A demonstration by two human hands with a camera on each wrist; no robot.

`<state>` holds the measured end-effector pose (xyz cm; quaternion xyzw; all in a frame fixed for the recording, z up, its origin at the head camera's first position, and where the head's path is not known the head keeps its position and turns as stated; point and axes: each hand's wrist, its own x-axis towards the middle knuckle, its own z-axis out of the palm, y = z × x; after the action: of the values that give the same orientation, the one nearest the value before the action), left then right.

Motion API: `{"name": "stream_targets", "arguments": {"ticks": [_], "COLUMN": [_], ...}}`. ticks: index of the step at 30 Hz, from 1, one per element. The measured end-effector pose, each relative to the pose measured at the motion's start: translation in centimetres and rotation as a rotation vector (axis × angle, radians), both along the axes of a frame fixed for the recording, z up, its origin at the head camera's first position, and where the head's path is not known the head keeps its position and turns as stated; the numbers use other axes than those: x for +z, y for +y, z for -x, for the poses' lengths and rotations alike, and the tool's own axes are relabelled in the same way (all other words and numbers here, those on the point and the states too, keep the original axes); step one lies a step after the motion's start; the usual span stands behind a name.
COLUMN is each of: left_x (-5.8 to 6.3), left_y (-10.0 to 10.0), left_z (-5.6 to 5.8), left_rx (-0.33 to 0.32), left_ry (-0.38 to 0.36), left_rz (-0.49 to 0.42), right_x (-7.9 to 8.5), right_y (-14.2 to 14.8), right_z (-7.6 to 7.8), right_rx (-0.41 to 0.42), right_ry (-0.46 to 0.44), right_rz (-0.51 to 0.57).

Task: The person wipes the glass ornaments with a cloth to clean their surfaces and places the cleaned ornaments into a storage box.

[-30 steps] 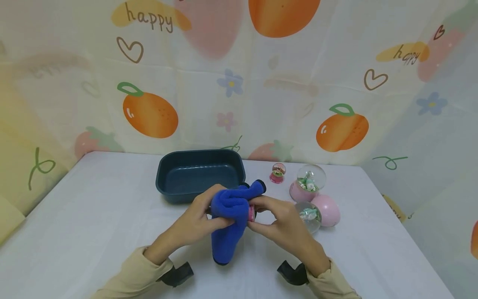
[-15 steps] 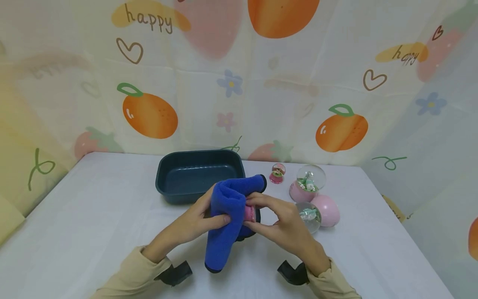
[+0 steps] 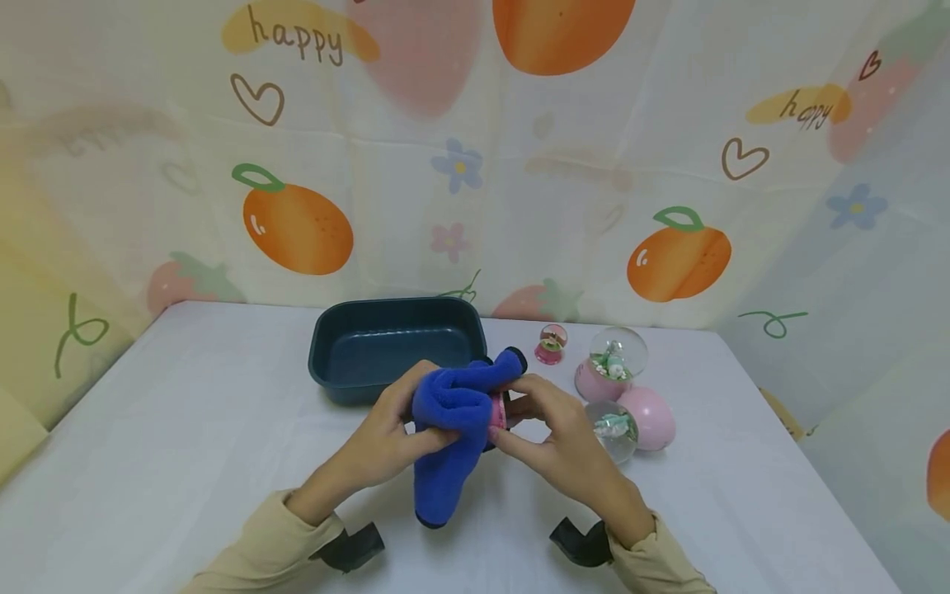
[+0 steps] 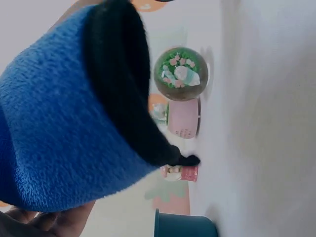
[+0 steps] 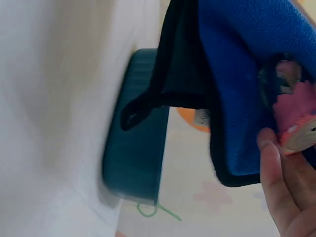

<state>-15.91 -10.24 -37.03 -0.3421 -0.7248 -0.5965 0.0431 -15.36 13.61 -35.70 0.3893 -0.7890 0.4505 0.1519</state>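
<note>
A blue cloth (image 3: 445, 470) with black edging is bunched up between the two hands, above the table's middle. Its folds are gripped by the left hand (image 3: 389, 433), thumb in front, and wrap the glass part of a small snow globe. The right hand (image 3: 560, 429) pinches the pink base of that snow globe (image 5: 296, 106) between thumb and fingers. In the right wrist view, the globe's dome lies against the cloth and its pale underside faces outward. Close up in the left wrist view, the cloth (image 4: 74, 118) hides most of the left hand.
Behind the hands stands a dark teal tray (image 3: 337, 388). To its right are a small snow globe (image 3: 551, 346) with a red-pink base and a larger upright one (image 3: 604, 375). Another large snow globe (image 3: 647, 419) lies on its side beside the right hand.
Half a second ago the cloth's lower end swung left and more of the pink base showed; now the cloth has turned back. Both hands keep their hold and shift only slightly.
</note>
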Motion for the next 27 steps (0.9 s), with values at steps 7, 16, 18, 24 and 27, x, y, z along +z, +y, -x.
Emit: {"name": "stream_targets", "arguments": {"ticks": [7, 16, 18, 24, 27], "left_x": [0.2, 0.4, 0.4, 0.5, 0.4], "left_y": [-0.2, -1.1, -1.1, -0.7, -0.7], "left_z": [0.0, 0.1, 0.1, 0.1, 0.2], "left_rx": [0.009, -0.150, -0.153, -0.102, -0.064], "left_ry": [-0.014, -0.250, -0.232, -0.130, -0.080], "left_rz": [-0.029, 0.103, 0.094, 0.009, -0.024], "right_x": [0.1, 0.2, 0.2, 0.2, 0.2], "right_y": [0.0, 0.2, 0.3, 0.1, 0.0], "right_z": [-0.1, -0.2, -0.2, 0.0, -0.1], "right_rx": [0.052, 0.062, 0.070, 0.067, 0.036], "right_ry": [0.003, 0.149, 0.176, 0.148, 0.101], "right_rz": [0.004, 0.016, 0.025, 0.036, 0.022]}}
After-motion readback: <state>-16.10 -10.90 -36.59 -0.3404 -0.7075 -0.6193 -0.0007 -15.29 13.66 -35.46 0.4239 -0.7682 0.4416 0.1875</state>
